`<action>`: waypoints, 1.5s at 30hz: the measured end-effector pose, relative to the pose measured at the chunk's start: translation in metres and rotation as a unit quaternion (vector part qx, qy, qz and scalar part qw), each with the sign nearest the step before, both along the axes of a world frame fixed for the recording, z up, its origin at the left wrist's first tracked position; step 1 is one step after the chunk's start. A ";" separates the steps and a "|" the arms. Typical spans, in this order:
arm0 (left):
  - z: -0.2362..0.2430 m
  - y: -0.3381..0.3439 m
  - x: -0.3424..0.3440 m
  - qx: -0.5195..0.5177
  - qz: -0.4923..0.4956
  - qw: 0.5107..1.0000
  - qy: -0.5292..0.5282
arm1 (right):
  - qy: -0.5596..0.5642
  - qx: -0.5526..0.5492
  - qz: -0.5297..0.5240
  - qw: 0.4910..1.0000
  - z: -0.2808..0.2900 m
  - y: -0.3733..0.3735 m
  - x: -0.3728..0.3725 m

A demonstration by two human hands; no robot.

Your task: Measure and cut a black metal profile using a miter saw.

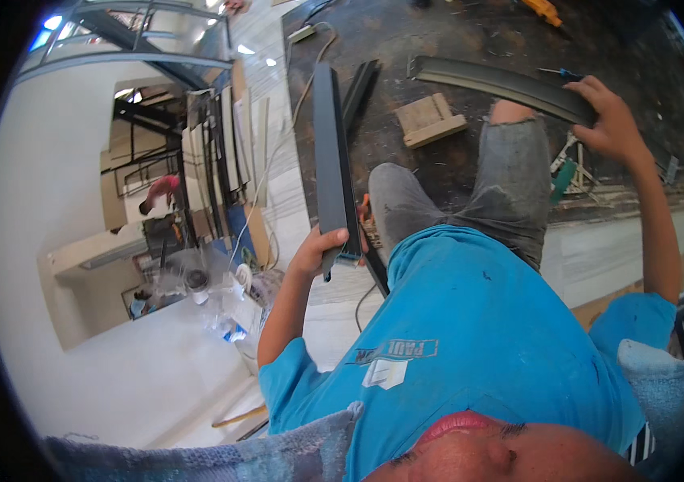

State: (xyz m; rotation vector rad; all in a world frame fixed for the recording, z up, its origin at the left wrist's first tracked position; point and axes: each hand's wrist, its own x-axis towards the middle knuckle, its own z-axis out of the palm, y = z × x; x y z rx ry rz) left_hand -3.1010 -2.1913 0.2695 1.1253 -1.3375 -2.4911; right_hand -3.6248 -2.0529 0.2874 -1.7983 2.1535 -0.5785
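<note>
Dark metal channel [330, 153] stands gripped at its lower end by the left hand [319, 249], fingers closed; right hand [615, 120] clasps a curved strip [502, 83] above the dusty floor [438, 173]; nothing looks joined yet

In our left hand [319, 249] we hold the near end of a long bar [328, 153], which runs away over the floor. Right of it lies a wood block [430, 120]. Farther right, our right hand [611, 120] grips one end of a curved strip [494, 80], which lies beyond our knees [510, 136].
</note>
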 end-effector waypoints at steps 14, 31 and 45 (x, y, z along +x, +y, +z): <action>0.000 0.003 -0.037 0.104 -0.114 0.988 0.021 | -0.387 -0.267 -0.176 0.865 -0.012 -0.033 0.014; -0.009 -0.053 0.001 0.399 0.038 0.899 0.180 | -0.498 -0.408 -0.215 0.734 -0.046 -0.059 0.045; -0.104 -0.083 -0.040 -0.069 0.249 0.892 0.372 | -0.443 -0.415 -0.280 0.744 -0.053 -0.075 0.065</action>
